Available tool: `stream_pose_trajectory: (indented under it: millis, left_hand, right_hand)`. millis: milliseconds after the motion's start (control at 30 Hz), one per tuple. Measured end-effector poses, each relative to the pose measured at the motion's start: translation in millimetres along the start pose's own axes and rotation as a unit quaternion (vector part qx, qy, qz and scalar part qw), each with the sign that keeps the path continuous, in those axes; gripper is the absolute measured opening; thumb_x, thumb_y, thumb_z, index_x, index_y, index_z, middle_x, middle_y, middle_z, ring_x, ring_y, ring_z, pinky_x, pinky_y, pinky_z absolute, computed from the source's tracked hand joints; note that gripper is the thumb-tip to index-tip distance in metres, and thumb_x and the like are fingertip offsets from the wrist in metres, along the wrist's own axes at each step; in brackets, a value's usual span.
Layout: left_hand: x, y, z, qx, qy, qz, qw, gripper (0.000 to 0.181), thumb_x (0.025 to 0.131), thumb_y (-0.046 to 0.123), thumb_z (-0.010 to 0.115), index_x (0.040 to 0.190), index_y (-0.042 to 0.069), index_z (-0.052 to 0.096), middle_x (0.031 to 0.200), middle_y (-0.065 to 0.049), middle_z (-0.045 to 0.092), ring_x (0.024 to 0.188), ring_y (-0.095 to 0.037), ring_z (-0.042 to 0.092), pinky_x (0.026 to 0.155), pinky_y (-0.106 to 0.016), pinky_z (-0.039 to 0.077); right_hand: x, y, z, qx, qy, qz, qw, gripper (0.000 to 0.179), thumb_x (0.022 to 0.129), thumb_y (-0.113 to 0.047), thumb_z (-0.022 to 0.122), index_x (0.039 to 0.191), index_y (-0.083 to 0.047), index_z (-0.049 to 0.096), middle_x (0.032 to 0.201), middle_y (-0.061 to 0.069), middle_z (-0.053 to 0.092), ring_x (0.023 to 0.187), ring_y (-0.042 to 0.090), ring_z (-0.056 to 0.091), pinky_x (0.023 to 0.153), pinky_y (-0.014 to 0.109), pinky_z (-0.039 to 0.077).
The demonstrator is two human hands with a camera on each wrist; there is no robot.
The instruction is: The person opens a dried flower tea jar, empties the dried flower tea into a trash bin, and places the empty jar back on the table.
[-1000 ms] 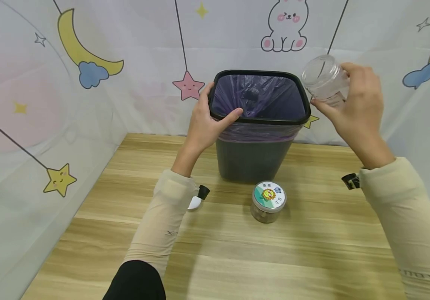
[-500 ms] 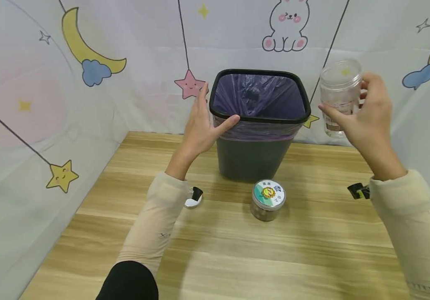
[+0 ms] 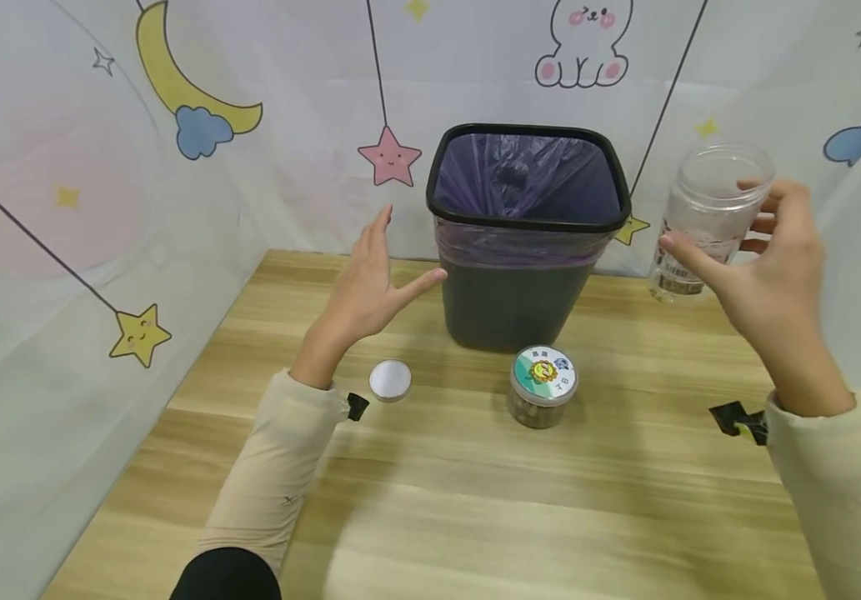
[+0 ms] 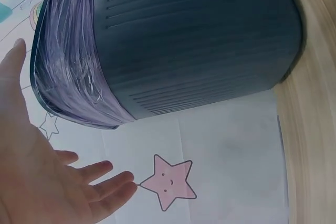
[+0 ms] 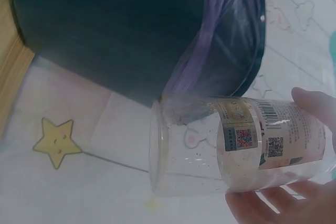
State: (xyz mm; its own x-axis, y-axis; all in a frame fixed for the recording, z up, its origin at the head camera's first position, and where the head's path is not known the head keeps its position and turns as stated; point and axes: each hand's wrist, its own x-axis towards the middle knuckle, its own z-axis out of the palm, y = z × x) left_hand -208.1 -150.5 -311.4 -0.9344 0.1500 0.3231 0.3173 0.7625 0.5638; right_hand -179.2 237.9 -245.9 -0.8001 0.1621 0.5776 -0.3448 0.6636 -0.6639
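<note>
My right hand (image 3: pixel 783 283) grips a clear plastic jar (image 3: pixel 703 212) between thumb and fingers, right of the trash bin (image 3: pixel 513 304). The jar is lidless, nearly upright and raised above the table. In the right wrist view its printed label (image 5: pixel 273 135) shows, and small crumbs cling inside. My left hand (image 3: pixel 362 292) hovers left of the bin with fingers spread, holding nothing; in the left wrist view its fingers (image 4: pixel 100 182) are apart from the bin wall. The dark bin stands upright, lined with a purple bag (image 3: pixel 528 246) folded over below its black rim.
A squat jar (image 3: pixel 543 387) with a sunflower-printed lid stands in front of the bin. Left of it lies a round white lid (image 3: pixel 390 379). The wooden table (image 3: pixel 520 508) ends at a patterned cloth backdrop (image 3: pixel 310 100) behind and at the sides.
My right hand has turned the jar from tilted near the bin rim to upright and moved it right and down. My left hand has let go of the rim and drawn back left.
</note>
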Motion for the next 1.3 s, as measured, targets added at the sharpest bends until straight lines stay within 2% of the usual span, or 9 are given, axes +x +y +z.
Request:
stream_pose_trajectory:
  millis: [233,400,600,767,900,1067,1200,1300]
  left_hand:
    - [-20.1,-2.3,2.1,0.037,-0.004,0.017,0.9992,0.113,0.082,0.076,0.059,0.161,0.013,0.009,0.161,-0.011,0.024,0.145,-0.029,0.026,0.115,-0.051,0.027]
    - [-33.0,-0.9,7.0,0.05,-0.004,0.034,0.9982,0.111,0.083,0.074,0.06,0.161,0.012,0.012,0.158,-0.013,0.029,0.142,-0.03,0.031,0.11,-0.053,0.033]
    - [-47.0,1.4,11.5,0.047,-0.022,0.044,0.9977,0.105,0.085,0.071,0.061,0.16,0.012,0.016,0.155,-0.015,0.034,0.139,-0.035,0.034,0.11,-0.055,0.031]
    - [-57.9,2.1,16.6,0.051,-0.036,0.074,0.9953,0.1,0.088,0.064,0.063,0.158,0.007,0.021,0.153,-0.018,0.036,0.141,-0.037,0.031,0.113,-0.055,0.025]
    - [-65.3,-0.9,20.9,0.049,-0.056,0.094,0.9928,0.098,0.088,0.062,0.064,0.158,0.007,0.022,0.154,-0.017,0.034,0.143,-0.036,0.027,0.116,-0.054,0.02]
    - [-74.0,-9.1,24.9,0.044,-0.085,0.094,0.9909,0.097,0.089,0.064,0.061,0.157,0.008,0.023,0.154,-0.016,0.034,0.144,-0.034,0.026,0.117,-0.053,0.019]
    - [-79.7,-16.3,26.9,0.041,-0.102,0.088,0.99,0.095,0.09,0.065,0.06,0.157,0.008,0.025,0.156,-0.015,0.032,0.145,-0.033,0.024,0.116,-0.055,0.019]
    - [-82.6,-19.8,27.4,0.049,-0.11,0.088,0.9888,0.092,0.09,0.064,0.06,0.155,0.007,0.029,0.154,-0.015,0.035,0.143,-0.034,0.028,0.115,-0.055,0.022]
  right_hand:
    - [-27.0,-11.6,0.7,0.047,-0.008,-0.028,0.9985,0.074,0.071,-0.009,0.09,0.134,-0.012,0.052,0.123,-0.007,0.055,0.1,0.009,0.053,0.082,0.016,0.044]
    - [-47.5,-18.3,13.5,0.1,-0.043,-0.057,0.9925,0.074,0.071,0.0,0.088,0.135,-0.006,0.051,0.125,-0.002,0.057,0.103,0.009,0.058,0.084,0.014,0.047]
    - [-72.2,-29.2,37.5,0.161,-0.1,-0.069,0.9794,0.072,0.071,0.007,0.086,0.133,0.001,0.051,0.122,0.003,0.06,0.106,0.01,0.062,0.092,0.019,0.049]
    - [-89.0,-36.6,63.8,0.164,-0.161,-0.078,0.97,0.072,0.073,-0.003,0.088,0.134,0.0,0.051,0.128,0.007,0.059,0.11,0.014,0.059,0.093,0.02,0.048]
    - [-98.1,-38.7,88.3,0.167,-0.199,-0.093,0.961,0.071,0.072,-0.008,0.09,0.13,0.002,0.05,0.121,0.01,0.061,0.107,0.019,0.062,0.09,0.027,0.052]
    - [-105.7,-39.4,115.2,0.175,-0.249,-0.079,0.9494,0.073,0.072,-0.012,0.091,0.13,0.003,0.049,0.118,0.012,0.061,0.108,0.026,0.065,0.09,0.04,0.054]
    - [-110.7,-38.0,130.6,0.161,-0.277,-0.056,0.9454,0.075,0.073,-0.017,0.091,0.132,0.001,0.048,0.125,0.015,0.06,0.114,0.03,0.063,0.092,0.042,0.053]
    - [-113.1,-35.4,141.4,0.157,-0.286,-0.052,0.9438,0.074,0.073,-0.017,0.091,0.131,0.001,0.049,0.127,0.018,0.06,0.116,0.033,0.062,0.094,0.043,0.052]
